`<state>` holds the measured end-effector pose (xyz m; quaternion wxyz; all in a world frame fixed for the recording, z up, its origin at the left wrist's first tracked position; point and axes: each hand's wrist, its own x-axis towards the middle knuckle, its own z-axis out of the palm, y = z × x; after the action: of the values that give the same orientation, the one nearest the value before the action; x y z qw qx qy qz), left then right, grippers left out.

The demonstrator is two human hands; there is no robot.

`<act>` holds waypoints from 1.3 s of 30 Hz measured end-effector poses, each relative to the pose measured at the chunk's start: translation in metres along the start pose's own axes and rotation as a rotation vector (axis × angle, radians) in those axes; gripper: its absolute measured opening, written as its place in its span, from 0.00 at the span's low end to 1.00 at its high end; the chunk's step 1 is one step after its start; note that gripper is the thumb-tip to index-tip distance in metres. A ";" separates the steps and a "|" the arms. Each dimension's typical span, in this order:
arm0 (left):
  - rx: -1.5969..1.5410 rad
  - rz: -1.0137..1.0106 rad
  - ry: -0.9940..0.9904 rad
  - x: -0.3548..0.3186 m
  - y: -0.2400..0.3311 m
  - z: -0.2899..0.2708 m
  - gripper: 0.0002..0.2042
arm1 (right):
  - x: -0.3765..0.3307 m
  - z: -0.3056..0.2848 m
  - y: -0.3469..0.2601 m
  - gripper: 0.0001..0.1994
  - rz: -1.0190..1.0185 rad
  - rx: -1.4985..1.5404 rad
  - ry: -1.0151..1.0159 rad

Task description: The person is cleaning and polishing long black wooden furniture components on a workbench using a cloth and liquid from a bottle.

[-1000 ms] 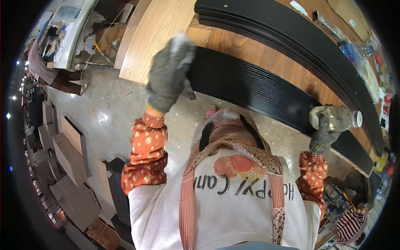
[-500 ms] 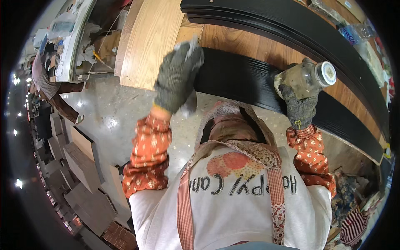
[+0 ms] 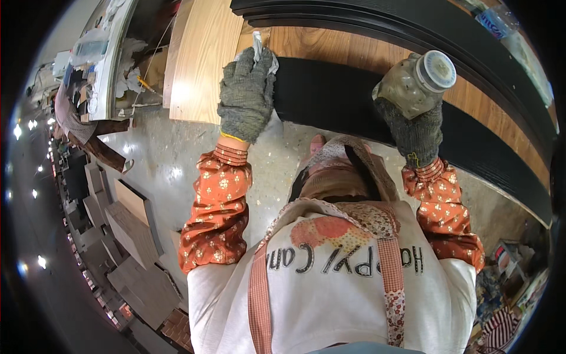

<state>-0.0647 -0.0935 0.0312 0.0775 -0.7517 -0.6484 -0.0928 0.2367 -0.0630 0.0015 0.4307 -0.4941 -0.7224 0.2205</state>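
Note:
My left hand (image 3: pixel 246 97), in a dark grey knit glove, presses a pale crumpled cloth (image 3: pixel 257 42) onto the left end of a black wood-grain board (image 3: pixel 324 94). Bits of the cloth stick out past the fingertips and below the palm. My right hand (image 3: pixel 413 131), gloved the same way, is wrapped round a clear jar (image 3: pixel 401 91) with a white lid (image 3: pixel 436 71). The jar is tilted above the black board, and its inside looks cloudy with something yellowish.
Behind the board lies a brown wood surface (image 3: pixel 330 47), with black moulded panels (image 3: pixel 365 29) beyond. A light wood board (image 3: pixel 200 65) is at the left. A plastic bottle (image 3: pixel 498 22) lies far right. Another person (image 3: pixel 79 118) bends at the far left, near stacked boards (image 3: pixel 132 227).
My left hand has moved down with the cloth and now lies flatter at the board's end. My right hand has shifted left, turning the jar's lid more toward the view.

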 end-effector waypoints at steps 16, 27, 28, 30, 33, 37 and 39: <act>0.459 0.048 -0.027 -0.003 0.063 0.001 0.21 | -0.002 -0.001 0.000 0.36 -0.111 -0.020 -0.010; 0.064 -0.274 0.093 -0.013 0.035 0.001 0.20 | -0.002 -0.003 0.000 0.36 0.057 0.047 0.028; 0.108 -0.205 0.133 -0.012 0.048 0.005 0.20 | -0.001 -0.004 -0.001 0.36 0.016 -0.024 0.025; -0.354 -0.444 -0.019 -0.018 0.090 0.015 0.21 | 0.000 -0.006 -0.003 0.35 0.007 -0.062 0.016; 0.026 0.061 0.291 -0.035 0.095 0.021 0.22 | 0.000 -0.009 -0.008 0.35 0.115 0.054 -0.040; -0.022 -0.257 0.253 -0.058 0.006 0.030 0.23 | 0.000 -0.010 -0.012 0.36 0.158 0.067 -0.038; -0.116 -0.286 0.280 -0.077 -0.022 0.038 0.24 | -0.002 -0.008 -0.009 0.38 0.117 0.081 0.021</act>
<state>-0.0957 -0.1556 -0.0248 0.1097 -0.6349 -0.7249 -0.2437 0.2390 -0.0693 0.0121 0.4442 -0.5198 -0.6783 0.2692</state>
